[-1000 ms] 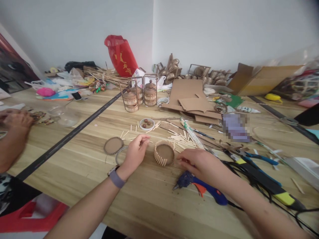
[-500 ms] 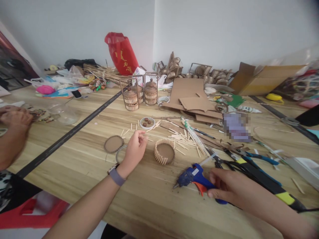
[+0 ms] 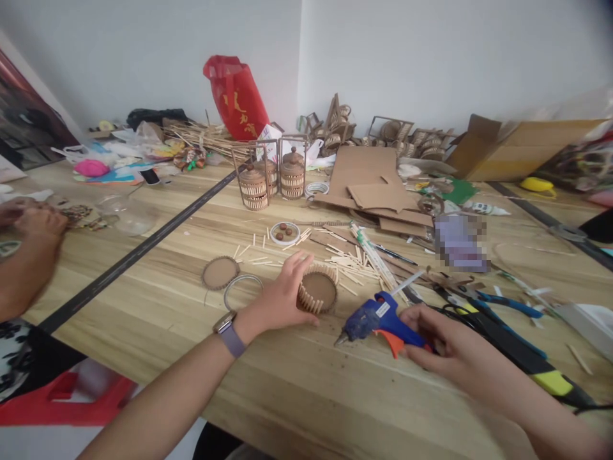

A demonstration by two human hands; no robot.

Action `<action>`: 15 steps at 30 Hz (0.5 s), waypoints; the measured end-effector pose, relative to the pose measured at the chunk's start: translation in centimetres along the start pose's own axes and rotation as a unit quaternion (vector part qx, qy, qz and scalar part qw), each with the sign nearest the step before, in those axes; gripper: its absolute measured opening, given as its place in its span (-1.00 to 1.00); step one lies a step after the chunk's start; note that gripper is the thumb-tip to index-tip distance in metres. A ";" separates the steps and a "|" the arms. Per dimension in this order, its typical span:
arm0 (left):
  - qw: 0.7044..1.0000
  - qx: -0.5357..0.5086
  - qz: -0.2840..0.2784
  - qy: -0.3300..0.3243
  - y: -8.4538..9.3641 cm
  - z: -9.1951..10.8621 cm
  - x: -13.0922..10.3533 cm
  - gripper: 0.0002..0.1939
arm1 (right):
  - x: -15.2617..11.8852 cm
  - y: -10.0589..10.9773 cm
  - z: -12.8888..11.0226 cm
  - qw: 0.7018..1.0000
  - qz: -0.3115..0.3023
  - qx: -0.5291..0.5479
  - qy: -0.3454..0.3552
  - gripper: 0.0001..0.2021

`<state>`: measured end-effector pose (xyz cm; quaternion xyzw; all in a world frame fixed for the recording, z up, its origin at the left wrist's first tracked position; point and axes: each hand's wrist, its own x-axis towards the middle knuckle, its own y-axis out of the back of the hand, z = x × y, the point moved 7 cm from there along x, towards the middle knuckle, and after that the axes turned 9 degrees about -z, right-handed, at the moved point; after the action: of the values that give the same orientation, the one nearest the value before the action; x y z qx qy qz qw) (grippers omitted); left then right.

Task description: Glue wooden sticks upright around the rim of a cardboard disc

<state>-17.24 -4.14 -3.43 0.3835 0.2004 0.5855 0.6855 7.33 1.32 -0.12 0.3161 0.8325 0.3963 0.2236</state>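
Observation:
My left hand [image 3: 282, 294], with a watch on the wrist, reaches to the left side of a small round basket [image 3: 320, 292] walled with short wooden sticks. Its thumb and fingers are spread around the basket's near and far sides; whether they touch it I cannot tell. My right hand [image 3: 438, 335] grips the handle of a blue glue gun [image 3: 376, 319], its nozzle pointing left, close to the tabletop. Left of the basket lie a round cardboard disc [image 3: 220, 273] with a dark rim and a ring [image 3: 243, 292], partly behind my left hand. Loose short sticks [image 3: 347, 267] lie behind the basket.
A dish [image 3: 284, 234] holds several brown beads. Small lidded baskets [image 3: 253, 185] in frames stand further back, beside cardboard sheets [image 3: 366, 172]. Pliers [image 3: 510, 303] and cables lie at right. At far left are another person's hands [image 3: 38, 223].
My left hand has moved right from above the ring to the basket, its fingers opening around it. My right hand has raised the glue gun slightly.

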 end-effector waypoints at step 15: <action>1.000 -0.007 0.001 -0.007 -0.5 1.2 0.5 0.20 | -0.7 -3.5 1.2 0.948 -0.006 0.307 -0.088 -0.45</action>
<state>-15.90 -4.02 -3.00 0.3828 0.1913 0.5852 0.6888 7.32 -0.28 -3.51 0.3979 0.8929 0.0906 0.1903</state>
